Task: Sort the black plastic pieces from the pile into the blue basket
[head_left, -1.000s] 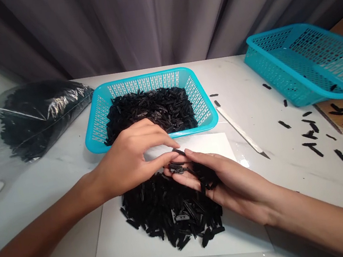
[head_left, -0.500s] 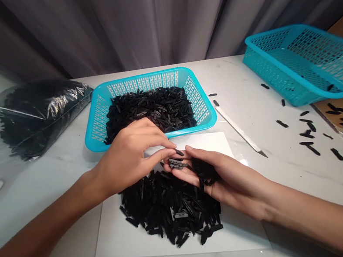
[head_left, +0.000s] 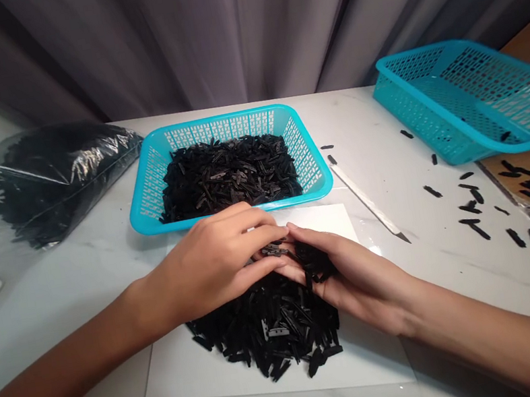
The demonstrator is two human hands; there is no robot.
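Note:
My right hand (head_left: 341, 267) is palm up and cupped around a small heap of black plastic strips (head_left: 313, 260). Over its fingers hovers my left hand (head_left: 221, 254), thumb and index finger apart, their tips touching the right hand. Between them a few grey-black strips with small holes (head_left: 274, 249) lie on the right fingers. Beneath both hands, a pile of the same black strips (head_left: 272, 327) covers much of a white sheet (head_left: 184, 377). Just behind stands a turquoise basket (head_left: 142, 199), holding many more strips.
A clear plastic bag (head_left: 65, 172) full of black pieces lies at the left. To the right are a white craft knife or pen-like tool (head_left: 366, 199), loose strips (head_left: 475, 226) and a second turquoise basket (head_left: 442, 126). Brown board (head_left: 513, 182) with scattered strips lies beyond. A grey curtain (head_left: 215, 29) hangs behind.
My left hand has moved slightly right and down, onto the right fingers. Its thumb and index finger, earlier pinched at a strip, are now apart. My right hand stays cupped.

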